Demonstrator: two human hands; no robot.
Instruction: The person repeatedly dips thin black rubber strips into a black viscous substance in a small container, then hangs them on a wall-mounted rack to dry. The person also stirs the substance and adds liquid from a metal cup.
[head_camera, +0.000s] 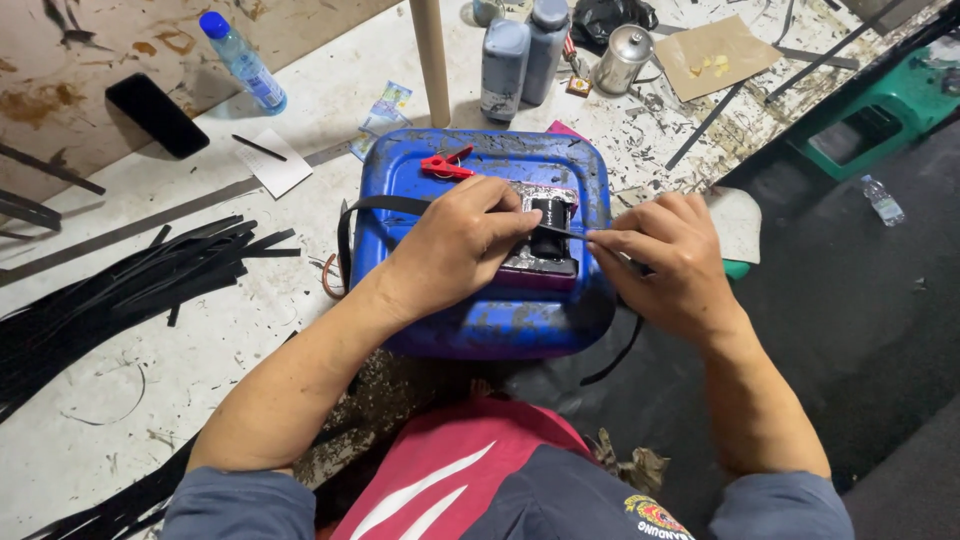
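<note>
I see the black strap (385, 205) running roughly left to right across the top of the blue jerrycan (470, 320), over a small dark block (545, 255) that sits on it. The strap's long axis goes from a loop at the can's left edge, under my left hand (455, 245), to my right hand (670, 265), with its tail dropping off the can's right side. My left hand is clenched down on the strap beside the block, pinning it; my right hand pinches the strap between thumb and fingertips just right of the block. Both hands are on it, but the left lies nearer the block. A red clip (445, 165) lies on the can beyond my left hand. Loose black strips (150, 275) spread over the white table (330, 90) well to the left, and two dark bottles (520, 55) stand beyond the can.
</note>
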